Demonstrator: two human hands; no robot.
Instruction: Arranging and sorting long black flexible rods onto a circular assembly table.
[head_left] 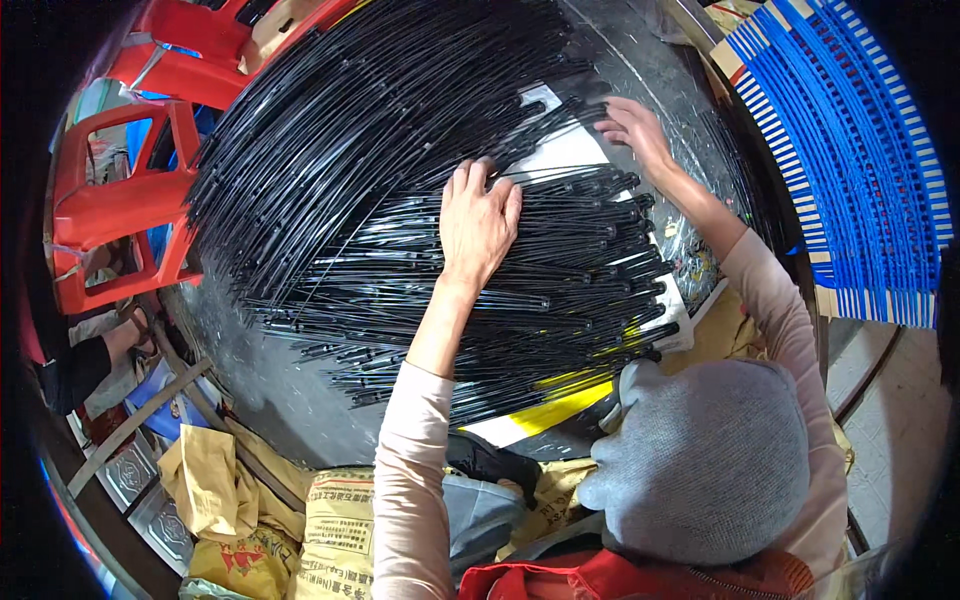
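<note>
A big heap of long, thin black plastic strips (330,130) with small wider heads, like cable ties, covers the dark table. A second layer of black strips (560,250) lies fanned toward the right. My left hand (478,218) rests on the strips mid-heap, fingers bent down over them; its fingertips are partly hidden. Farther off to the right, my right hand (632,132) is raised beside the ends of some strips, its fingers apart and slightly blurred. Between the hands a white sheet (565,155) shows from beneath the strips.
Red plastic chairs (120,200) stand at the left. Many blue strips (850,150) hang in rows on a board at the right. Paper sacks (340,525) lie along the near side. A grey knit cap (710,460) above red clothing fills the lower right, partly covering the table's edge.
</note>
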